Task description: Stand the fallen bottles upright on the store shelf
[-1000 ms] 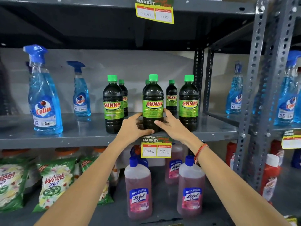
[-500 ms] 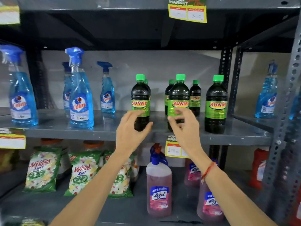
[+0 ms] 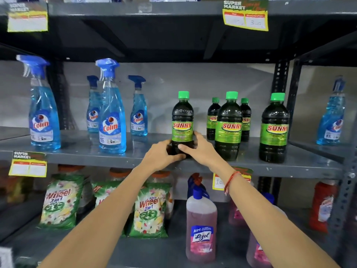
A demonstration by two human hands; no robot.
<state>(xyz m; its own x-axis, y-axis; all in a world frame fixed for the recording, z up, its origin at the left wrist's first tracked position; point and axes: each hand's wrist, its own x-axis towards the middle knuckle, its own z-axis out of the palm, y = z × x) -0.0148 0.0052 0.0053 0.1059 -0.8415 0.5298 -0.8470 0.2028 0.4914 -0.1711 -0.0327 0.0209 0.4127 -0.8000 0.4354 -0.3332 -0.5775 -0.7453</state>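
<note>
Far left on the grey metal shelf (image 3: 77, 149): a tall Colin spray bottle (image 3: 43, 113), clear plastic w/ blue liquid, blue trigger top. Next to it a second front sprayer (image 3: 111, 115) w/ two smaller ones behind — all upright, glossy, tapering to narrow necks.

Mid-shelf, near the front edge, stands the Sunny bottle (image 3: 182, 120) — long axis vertical, green screw cap pointing straight up, label facing out. Dark, nearly black liquid in smooth plastic w/ rounded shoulders, bright green wrap label w/ red lettering. Left hand (image 3: 162, 156) wraps the base from the left side, right hand (image 3: 201, 149) cups it from the right w/ fingers across the lower front; both clamped on the bottle's bottom part, thumbs nearly meeting. A red thread bracelet (image 3: 230, 180) sits on the right wrist.

Right of that, apart from it: another front Sunny bottle (image 3: 229, 126) w/ two smaller-looking ones behind, then one more (image 3: 274, 128) near the perforated steel upright (image 3: 281, 80). All vertical, caps up. Past the upright, a blurred blue sprayer (image 3: 331, 117).

Lower shelf, left to right: green Wheel detergent pouches (image 3: 150, 209), crinkly and soft-sided, leaning back; then a pink Lizol bottle (image 3: 201, 227) w/ blue cap, upright. Yellow price tags (image 3: 245, 17) hang from shelf edges, text too blurred to read.
</note>
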